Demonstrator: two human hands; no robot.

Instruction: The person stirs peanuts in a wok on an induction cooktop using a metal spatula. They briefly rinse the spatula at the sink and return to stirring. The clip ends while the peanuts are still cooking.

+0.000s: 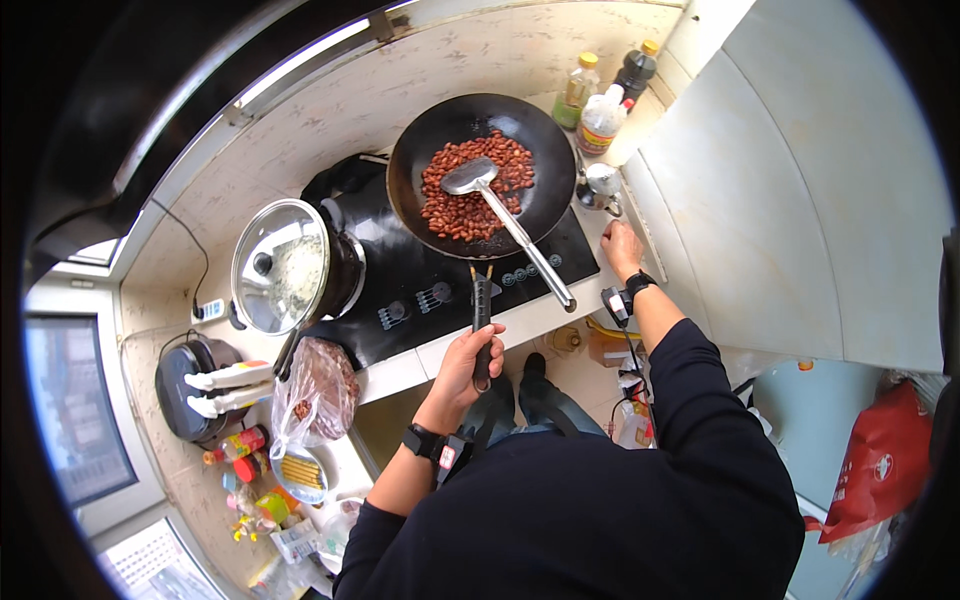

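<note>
My left hand [468, 364] is closed around the black handle [482, 305] of a large dark wok [402, 180] on the stove. Reddish-brown peanuts [465, 215] lie across the wok's bottom. A metal spatula [510, 222] rests with its blade on them, its long handle reaching over the near rim; neither hand touches it. To the right of the stove, my right hand [622, 246] is over the white counter, fingers curled in; whether anything is inside them is hidden. Close beyond it stands a small steel pot with a lid [601, 182].
Left of the wok is a pot with a glass lid [281, 266]. Nearer lie a plastic bag of reddish-brown contents [322, 385] and white gloves [228, 388]. Sauce and oil bottles [603, 118] stand in the far right corner. A pale panel [770, 190] bounds the right.
</note>
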